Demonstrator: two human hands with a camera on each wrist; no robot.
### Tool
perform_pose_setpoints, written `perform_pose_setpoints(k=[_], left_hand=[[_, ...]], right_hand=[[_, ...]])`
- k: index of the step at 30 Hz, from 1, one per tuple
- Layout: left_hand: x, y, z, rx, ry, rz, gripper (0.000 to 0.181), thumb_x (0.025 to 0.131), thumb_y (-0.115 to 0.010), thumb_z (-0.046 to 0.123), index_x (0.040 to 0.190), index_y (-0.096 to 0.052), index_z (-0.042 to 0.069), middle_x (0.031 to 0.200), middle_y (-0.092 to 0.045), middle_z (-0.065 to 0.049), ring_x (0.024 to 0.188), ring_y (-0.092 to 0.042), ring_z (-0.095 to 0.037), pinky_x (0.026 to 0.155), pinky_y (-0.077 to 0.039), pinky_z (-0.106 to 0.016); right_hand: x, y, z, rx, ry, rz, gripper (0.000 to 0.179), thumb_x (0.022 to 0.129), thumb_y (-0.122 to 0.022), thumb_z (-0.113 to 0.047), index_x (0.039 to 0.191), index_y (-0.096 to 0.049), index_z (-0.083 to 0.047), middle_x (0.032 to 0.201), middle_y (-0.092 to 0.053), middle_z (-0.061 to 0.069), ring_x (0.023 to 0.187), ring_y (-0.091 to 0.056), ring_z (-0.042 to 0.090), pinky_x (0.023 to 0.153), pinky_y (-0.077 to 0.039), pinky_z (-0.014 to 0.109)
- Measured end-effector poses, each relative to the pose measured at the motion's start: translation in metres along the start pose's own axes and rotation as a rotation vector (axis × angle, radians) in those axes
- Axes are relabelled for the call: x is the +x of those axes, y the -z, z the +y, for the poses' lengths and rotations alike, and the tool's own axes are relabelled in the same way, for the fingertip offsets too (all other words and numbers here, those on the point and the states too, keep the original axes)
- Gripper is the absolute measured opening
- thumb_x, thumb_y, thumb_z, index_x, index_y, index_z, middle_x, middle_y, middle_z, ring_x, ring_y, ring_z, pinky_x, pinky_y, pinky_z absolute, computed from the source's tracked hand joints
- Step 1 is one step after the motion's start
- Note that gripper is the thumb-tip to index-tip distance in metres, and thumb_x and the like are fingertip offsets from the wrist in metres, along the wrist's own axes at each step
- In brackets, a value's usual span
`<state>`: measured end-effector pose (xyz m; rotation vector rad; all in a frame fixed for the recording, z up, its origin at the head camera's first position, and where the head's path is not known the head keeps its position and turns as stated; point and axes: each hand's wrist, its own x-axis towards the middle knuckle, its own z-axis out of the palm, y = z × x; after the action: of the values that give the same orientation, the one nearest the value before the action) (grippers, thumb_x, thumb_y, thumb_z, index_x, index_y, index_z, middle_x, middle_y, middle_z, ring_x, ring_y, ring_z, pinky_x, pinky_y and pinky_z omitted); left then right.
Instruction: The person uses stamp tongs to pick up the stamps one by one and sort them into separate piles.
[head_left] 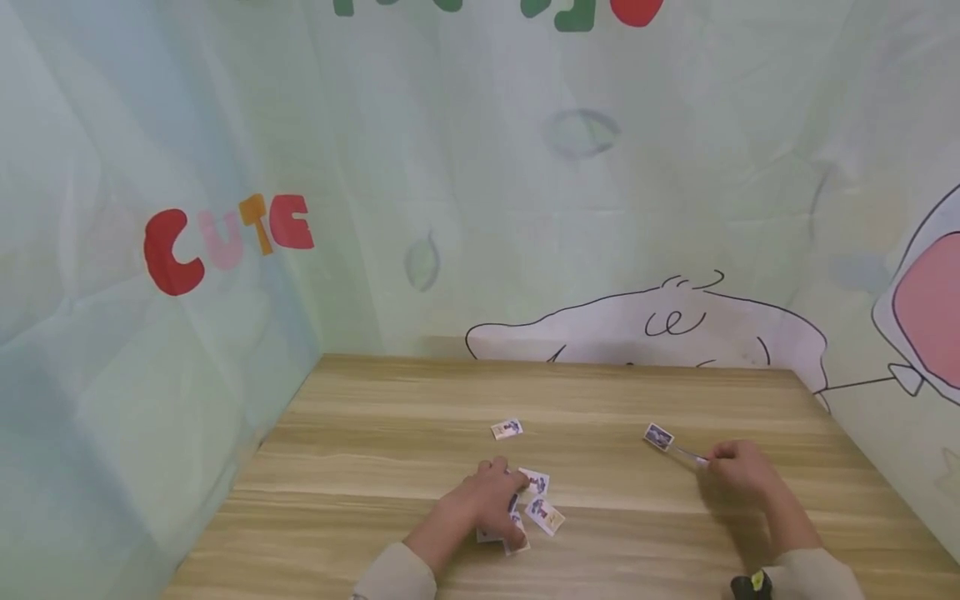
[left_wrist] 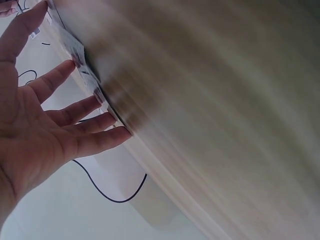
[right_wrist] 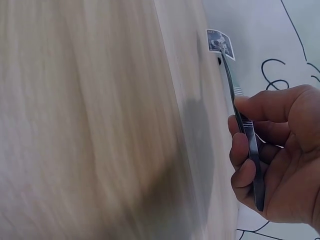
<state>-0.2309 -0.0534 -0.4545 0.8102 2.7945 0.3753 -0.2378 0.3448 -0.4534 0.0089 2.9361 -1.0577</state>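
My right hand [head_left: 742, 468] pinches metal tweezers [right_wrist: 256, 182] between thumb and fingers, over the right side of the table. Their tips meet a dark, white-bordered stamp [right_wrist: 220, 44], which appears raised off the wood in the right wrist view. On the table's middle, my left hand [head_left: 489, 502] spreads its fingers over a loose group of stamps, its fingertips touching some of them. Two of these, a pale stamp [head_left: 546, 516] and another stamp [head_left: 537, 481], show at the right of the hand; others are partly covered by it. Farther back lies a single stamp [head_left: 506, 429].
The wooden table [head_left: 360, 433] ends at a printed fabric backdrop [head_left: 480, 208] behind it and at the left. A dark object with a yellow mark [head_left: 752, 585] sits at the right cuff.
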Motion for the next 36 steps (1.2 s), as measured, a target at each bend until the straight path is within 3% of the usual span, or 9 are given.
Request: perform_pose_setpoints(k=[10,15,22,30,36], left_hand=[[0.004,0.001,-0.002,0.009,-0.003,-0.004,0.08,0.053,-0.084,0.042,0.125,-0.057,0.018,0.109,-0.048,-0.007,0.095,-0.045,-0.022,0.074,-0.048,-0.039],[0.003,0.003,-0.001,0.009,0.0,-0.023,0.08,0.054,-0.084,0.042,0.125,-0.057,0.018,0.11,-0.048,-0.008,0.097,-0.045,-0.023,0.076,-0.048,-0.041],[-0.001,-0.002,-0.001,0.009,-0.007,-0.019,0.08,0.053,-0.084,0.042,0.124,-0.058,0.016,0.107,-0.048,-0.007,0.093,-0.045,-0.021,0.074,-0.048,-0.038],[0.0,-0.003,-0.002,0.007,-0.009,-0.009,0.08,0.053,-0.084,0.043,0.124,-0.057,0.018,0.107,-0.048,-0.007,0.092,-0.044,-0.02,0.072,-0.047,-0.035],[0.002,-0.002,-0.002,0.021,-0.003,-0.008,0.079,0.054,-0.083,0.045,0.124,-0.058,0.018,0.109,-0.048,-0.007,0.094,-0.044,-0.021,0.073,-0.047,-0.035]], right_hand=[[0.006,0.01,0.005,0.051,-0.031,-0.001,0.018,0.081,-0.053,-0.003,0.084,-0.062,0.012,0.069,-0.053,0.005,0.065,-0.047,0.02,0.056,-0.041,0.032],[0.004,0.013,0.003,0.021,-0.045,-0.002,0.017,0.084,-0.055,-0.005,0.082,-0.062,0.01,0.07,-0.053,0.005,0.067,-0.047,0.02,0.057,-0.04,0.032],[0.002,0.007,0.006,0.018,-0.032,-0.014,0.018,0.08,-0.056,-0.005,0.084,-0.064,0.011,0.074,-0.056,0.008,0.067,-0.046,0.019,0.058,-0.039,0.032],[0.004,0.005,0.007,0.055,-0.081,-0.02,0.022,0.079,-0.057,-0.006,0.089,-0.062,0.013,0.068,-0.051,0.004,0.063,-0.045,0.019,0.055,-0.038,0.031],[0.004,0.006,0.008,0.048,-0.055,-0.023,0.02,0.078,-0.058,-0.004,0.085,-0.062,0.014,0.063,-0.049,0.001,0.059,-0.044,0.017,0.052,-0.038,0.03]])
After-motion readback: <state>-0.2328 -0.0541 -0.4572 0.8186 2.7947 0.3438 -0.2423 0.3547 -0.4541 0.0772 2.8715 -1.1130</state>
